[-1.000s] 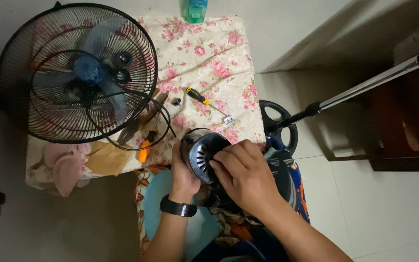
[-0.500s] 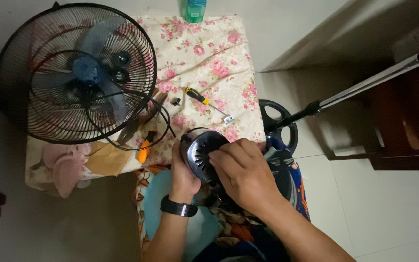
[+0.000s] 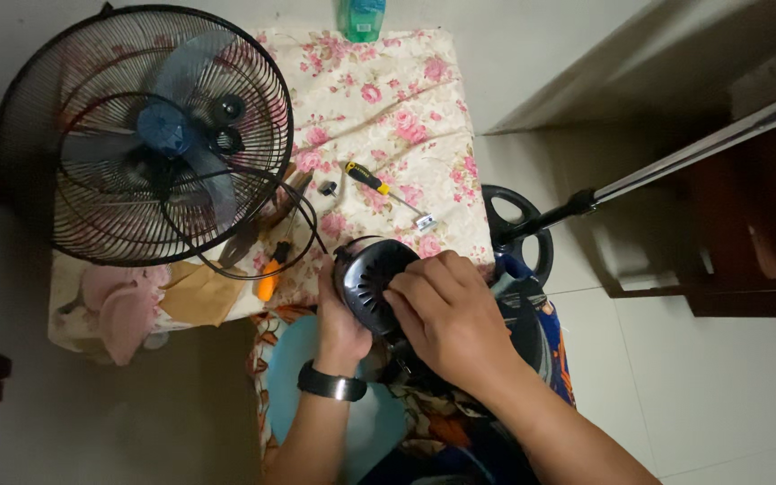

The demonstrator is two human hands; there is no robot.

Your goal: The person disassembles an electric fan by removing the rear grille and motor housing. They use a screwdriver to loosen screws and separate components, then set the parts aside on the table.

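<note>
head view: left hand (image 3: 341, 316) and right hand (image 3: 446, 314) both clasp the black motor housing (image 3: 368, 280) beside the floral table (image 3: 406, 108).

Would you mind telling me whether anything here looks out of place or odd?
Yes: the fan cage lies flat on the flowered cloth, off its stand, and both hands hold the black motor cover. A screwdriver lies loose nearby.

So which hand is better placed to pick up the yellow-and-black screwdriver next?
Probably the right hand: it only rests on the black vented motor housing, while the left hand cradles it from below. The yellow-and-black screwdriver lies on the floral cloth ahead.
</note>
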